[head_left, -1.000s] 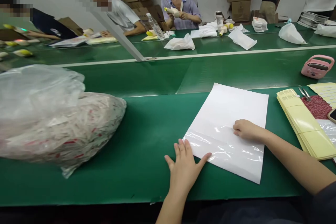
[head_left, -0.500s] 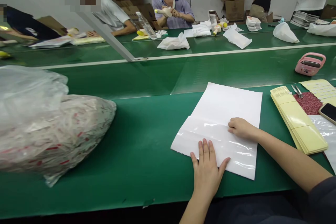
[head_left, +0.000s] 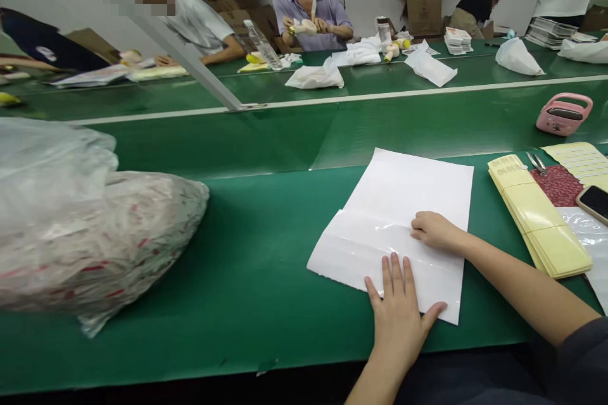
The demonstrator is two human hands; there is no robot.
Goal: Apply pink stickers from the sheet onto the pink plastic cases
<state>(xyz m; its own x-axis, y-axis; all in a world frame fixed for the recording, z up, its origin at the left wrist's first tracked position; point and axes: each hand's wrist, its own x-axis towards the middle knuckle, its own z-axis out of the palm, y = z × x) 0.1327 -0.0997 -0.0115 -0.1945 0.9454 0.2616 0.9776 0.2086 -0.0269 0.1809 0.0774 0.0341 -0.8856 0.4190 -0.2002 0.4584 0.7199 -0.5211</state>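
Observation:
A white sheet [head_left: 418, 183] lies flat on the green table, its glossy lower part folded or overlapped across the front. My left hand [head_left: 396, 313] rests palm down on that glossy part near its front edge, fingers stretched and thumb spread. On the sheet's right half, my right hand [head_left: 437, 231] is closed like a fist, knuckles up. The inside of its fingers is hidden, so I cannot tell what they hold, if anything. Right of the sheet lies a banded stack of yellow paper strips [head_left: 541, 215].
A large clear plastic bag [head_left: 142, 234] of white and red pieces fills the left side. A phone [head_left: 593, 202], small scissors-like snips [head_left: 538, 164] and a pink handled device [head_left: 563, 115] are at the right. Beyond the raised green divider [head_left: 380, 120], several people work.
My left hand has slid to the right along the front of the sheet, still spread flat. My right hand and the sheet have hardly moved.

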